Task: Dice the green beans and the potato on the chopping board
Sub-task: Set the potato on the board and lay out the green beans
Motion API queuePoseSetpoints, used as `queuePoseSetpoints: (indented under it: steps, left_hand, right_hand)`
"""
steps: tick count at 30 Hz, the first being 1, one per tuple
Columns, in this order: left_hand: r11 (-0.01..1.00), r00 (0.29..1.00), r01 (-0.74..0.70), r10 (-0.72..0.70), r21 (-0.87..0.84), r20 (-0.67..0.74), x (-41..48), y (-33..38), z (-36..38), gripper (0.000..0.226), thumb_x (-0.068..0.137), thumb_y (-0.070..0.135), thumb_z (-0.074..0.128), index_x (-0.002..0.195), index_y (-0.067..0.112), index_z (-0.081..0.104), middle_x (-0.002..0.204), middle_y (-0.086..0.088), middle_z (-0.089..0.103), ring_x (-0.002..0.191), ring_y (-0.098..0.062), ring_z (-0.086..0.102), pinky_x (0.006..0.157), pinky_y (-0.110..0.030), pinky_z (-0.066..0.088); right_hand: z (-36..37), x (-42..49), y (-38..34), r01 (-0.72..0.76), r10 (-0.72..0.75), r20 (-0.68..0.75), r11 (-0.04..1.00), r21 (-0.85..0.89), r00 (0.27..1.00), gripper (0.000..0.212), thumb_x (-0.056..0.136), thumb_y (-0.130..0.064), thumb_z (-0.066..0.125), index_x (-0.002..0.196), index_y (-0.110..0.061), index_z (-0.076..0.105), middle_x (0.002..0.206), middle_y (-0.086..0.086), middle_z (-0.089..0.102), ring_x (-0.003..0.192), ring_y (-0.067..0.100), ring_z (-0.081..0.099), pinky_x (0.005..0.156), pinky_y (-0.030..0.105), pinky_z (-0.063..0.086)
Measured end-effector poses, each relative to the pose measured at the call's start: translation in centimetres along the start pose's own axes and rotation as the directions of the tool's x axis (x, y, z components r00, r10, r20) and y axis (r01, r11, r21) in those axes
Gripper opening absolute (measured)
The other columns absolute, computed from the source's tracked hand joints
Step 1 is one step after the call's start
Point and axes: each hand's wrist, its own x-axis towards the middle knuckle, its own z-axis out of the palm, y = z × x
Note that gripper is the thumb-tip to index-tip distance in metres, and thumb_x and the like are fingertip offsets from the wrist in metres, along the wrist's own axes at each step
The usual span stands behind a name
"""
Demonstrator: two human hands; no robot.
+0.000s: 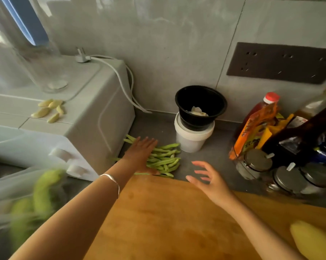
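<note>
Reaching forward past the chopping board (158, 222), your left hand (139, 156) lies flat, fingers straight and together, over the left side of the green beans (166, 161). They sit piled on the grey counter (214, 156) just beyond the board's far edge. Your right hand (211, 182) hovers above that edge near the beans, fingers spread and loosely bent, holding nothing. The peeled potato (312, 239) rests on the board's near right corner, well apart from both hands.

Thin silver bangle (110, 177) on left wrist — forearms bare.
</note>
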Motion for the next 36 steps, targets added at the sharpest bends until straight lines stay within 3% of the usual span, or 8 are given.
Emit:
queuePoseSetpoints:
  steps: [3, 7, 9, 16, 20, 27, 33, 36]
  left_hand:
    - [1.000, 0.995, -0.007, 0.004, 0.028, 0.102, 1.3, -0.3, -0.5, 0.118, 0.065, 0.072, 0.066, 0.152, 0.016, 0.010, 0.159, -0.006, 0.012, 0.146, -0.024, 0.008, 0.116, -0.041, -0.005]
    - [1.000, 0.985, -0.013, 0.017, -0.022, 0.171, 2.6, 0.2, -1.5, 0.110, 0.058, 0.070, 0.074, 0.143, 0.014, 0.032, 0.143, -0.007, 0.041, 0.128, -0.027, 0.042, 0.106, -0.036, 0.031]
    - [0.996, 0.990, -0.035, 0.047, -0.085, 0.136, 2.9, 0.4, -1.4, 0.100, 0.058, 0.067, 0.077, 0.137, 0.017, 0.041, 0.134, -0.004, 0.052, 0.119, -0.026, 0.050, 0.098, -0.033, 0.037]
    - [0.971, 0.991, -0.106, 0.086, -0.213, -0.099, 1.5, 1.0, -2.2, 0.049, 0.068, 0.058, 0.072, 0.100, 0.023, 0.059, 0.090, 0.003, 0.065, 0.087, -0.022, 0.062, 0.067, -0.029, 0.040]
    - [0.939, 0.977, -0.152, 0.096, -0.310, -0.190, -0.1, 2.7, -5.0, 0.047, 0.071, 0.062, 0.067, 0.103, 0.028, 0.062, 0.087, 0.007, 0.065, 0.081, -0.018, 0.060, 0.064, -0.028, 0.041]
    - [0.927, 0.985, -0.168, 0.141, -0.334, -0.104, -4.6, 9.4, -8.9, 0.029, 0.070, 0.053, 0.068, 0.077, 0.028, 0.054, 0.068, 0.008, 0.055, 0.069, -0.017, 0.053, 0.060, -0.029, 0.037]
    - [0.957, 0.975, -0.214, 0.221, -0.195, 0.011, -7.3, 16.9, -5.7, 0.037, 0.069, 0.053, 0.069, 0.093, 0.026, 0.059, 0.096, -0.001, 0.066, 0.094, -0.026, 0.060, 0.068, -0.029, 0.036]
    - [0.968, 0.977, -0.202, 0.209, -0.151, 0.032, -7.7, 19.5, -1.9, 0.047, 0.072, 0.052, 0.068, 0.110, 0.026, 0.059, 0.109, -0.002, 0.064, 0.104, -0.026, 0.058, 0.079, -0.031, 0.042]
  right_hand:
    - [-0.2, 0.0, 0.2, -0.012, 0.012, -0.023, 1.000, 0.003, 1.000, 0.038, 0.082, -0.026, 0.075, 0.111, -0.041, 0.054, 0.124, -0.020, 0.055, 0.111, 0.000, 0.057, 0.087, 0.012, 0.043]
    - [-0.6, 0.3, 0.3, -0.028, 0.029, -0.049, 0.999, 0.020, 0.998, 0.036, 0.083, -0.024, 0.074, 0.111, -0.038, 0.055, 0.124, -0.016, 0.056, 0.105, 0.001, 0.060, 0.085, 0.014, 0.046]
    - [-0.5, 0.4, 0.4, -0.040, 0.040, -0.042, 0.999, 0.013, 0.998, 0.035, 0.084, -0.025, 0.073, 0.111, -0.038, 0.055, 0.123, -0.018, 0.056, 0.102, -0.001, 0.061, 0.085, 0.013, 0.047]
    - [-0.8, 0.0, -0.1, -0.032, 0.037, -0.100, 0.998, 0.055, 0.994, 0.039, 0.074, -0.043, 0.070, 0.110, -0.037, 0.059, 0.120, -0.015, 0.061, 0.105, 0.002, 0.061, 0.096, 0.026, 0.049]
    - [-1.6, -0.8, -2.2, -0.011, 0.028, -0.093, 0.984, 0.180, 0.995, 0.050, 0.073, -0.043, 0.066, 0.121, -0.032, 0.054, 0.128, -0.015, 0.056, 0.112, -0.004, 0.058, 0.093, 0.019, 0.049]
    - [-4.5, -4.7, -5.4, 0.041, 0.026, -0.175, 0.928, 0.369, 0.984, 0.040, 0.080, -0.044, 0.052, 0.118, -0.031, 0.055, 0.119, -0.010, 0.064, 0.110, 0.004, 0.062, 0.090, 0.025, 0.053]
    - [-6.7, -10.6, -2.0, -0.029, 0.060, -0.113, 0.966, 0.259, 0.992, 0.045, 0.086, -0.047, 0.065, 0.124, -0.024, 0.056, 0.121, -0.009, 0.062, 0.109, 0.001, 0.060, 0.084, 0.013, 0.048]
    - [-6.5, -12.8, 1.2, -0.095, 0.102, -0.063, 0.990, 0.106, 0.993, 0.049, 0.075, -0.060, 0.073, 0.114, -0.035, 0.059, 0.120, -0.009, 0.061, 0.110, 0.001, 0.057, 0.091, 0.018, 0.046]
